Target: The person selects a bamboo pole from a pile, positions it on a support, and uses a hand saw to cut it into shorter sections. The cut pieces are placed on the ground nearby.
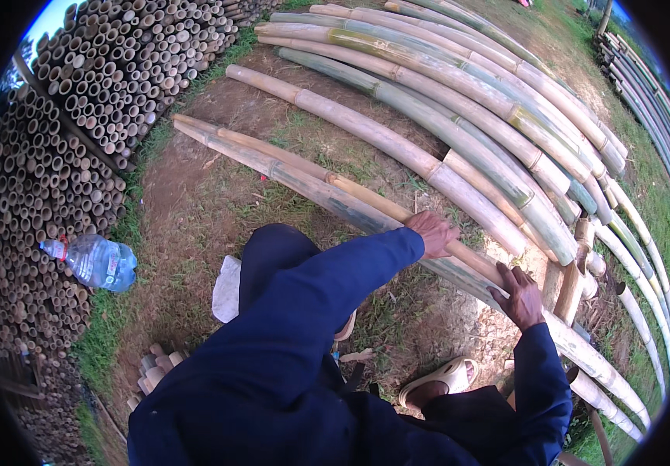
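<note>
A slim yellow-brown bamboo pole (370,199) runs from the upper left toward the lower right in front of me. Right beside it lies a thicker, grey-green bamboo pole (603,370). My left hand (430,233) is closed around the slim pole, its fingers curled over the far side. Nearer its right end, my right hand (521,297) grips it with thumb and fingers bent. The palms hide the parts of the pole under them. Both my arms are in dark blue sleeves.
Several long bamboo poles (475,128) lie side by side beyond my hands. A big stack of cut bamboo (48,155) rises at the left. A clear plastic bottle (106,262) lies beside it. A notched bamboo support (576,272) stands at the right. My sandal (455,375) rests on the soil.
</note>
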`<state>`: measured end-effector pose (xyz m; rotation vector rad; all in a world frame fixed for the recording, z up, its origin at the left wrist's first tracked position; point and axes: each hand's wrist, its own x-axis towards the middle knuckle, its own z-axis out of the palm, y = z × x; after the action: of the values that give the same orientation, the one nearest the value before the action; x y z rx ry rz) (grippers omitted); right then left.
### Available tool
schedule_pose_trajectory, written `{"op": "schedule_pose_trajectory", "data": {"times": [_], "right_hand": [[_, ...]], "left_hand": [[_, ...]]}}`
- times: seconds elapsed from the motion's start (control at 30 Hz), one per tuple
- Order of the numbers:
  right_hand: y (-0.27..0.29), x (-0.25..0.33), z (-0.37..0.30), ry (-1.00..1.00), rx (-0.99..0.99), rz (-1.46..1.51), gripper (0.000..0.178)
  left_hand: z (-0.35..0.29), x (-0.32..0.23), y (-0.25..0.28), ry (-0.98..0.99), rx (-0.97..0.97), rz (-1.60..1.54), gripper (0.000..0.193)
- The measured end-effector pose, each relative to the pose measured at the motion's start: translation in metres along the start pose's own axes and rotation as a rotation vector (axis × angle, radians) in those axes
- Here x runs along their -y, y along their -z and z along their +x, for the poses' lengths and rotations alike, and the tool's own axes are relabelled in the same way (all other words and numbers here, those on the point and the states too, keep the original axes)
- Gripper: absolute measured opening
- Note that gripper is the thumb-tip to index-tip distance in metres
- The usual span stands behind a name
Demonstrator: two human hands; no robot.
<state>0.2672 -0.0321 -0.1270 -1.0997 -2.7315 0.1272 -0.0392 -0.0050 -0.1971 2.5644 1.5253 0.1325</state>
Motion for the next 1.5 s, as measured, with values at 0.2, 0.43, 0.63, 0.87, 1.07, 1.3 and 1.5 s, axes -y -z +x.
{"op": "schedule_pose_trajectory", "data": {"times": [0.2, 0.43, 0.63, 0.87, 1.07, 1.3, 1.5], "right_hand": [[-0.026, -0.013, -0.001, -0.018, 0.036, 0.114, 0.057], [-0.045, -0.014, 0.001, -0.101, 0.07, 0.15, 0.058], [-0.056, -0.009, 0.007, -0.182, 0.084, 0.237, 0.051], [-0.061, -0.025, 0.01, -0.21, 0.122, 0.296, 0.05], [-0.066, -0.027, -0.004, -0.192, 0.134, 0.253, 0.053], [-0.052, -0.026, -0.011, -0.268, 0.221, 0.057, 0.056], [0.054, -0.071, -0.093, -0.437, -0.098, 0.083, 0.047]], "left_hand": [[-0.006, 0.003, -0.005, -0.013, 0.029, -0.121, 0.059], [0.004, 0.009, -0.043, -0.049, -0.079, -0.12, 0.06], [0.017, -0.002, -0.074, 0.095, -0.114, -0.149, 0.075], [0.034, -0.002, -0.086, 0.141, 0.054, -0.232, 0.089], [0.021, -0.012, -0.044, 0.089, 0.269, -0.195, 0.078], [0.013, -0.007, -0.029, 0.11, 0.288, -0.157, 0.079], [0.011, 0.002, -0.034, 0.093, 0.266, -0.166, 0.076]]}}
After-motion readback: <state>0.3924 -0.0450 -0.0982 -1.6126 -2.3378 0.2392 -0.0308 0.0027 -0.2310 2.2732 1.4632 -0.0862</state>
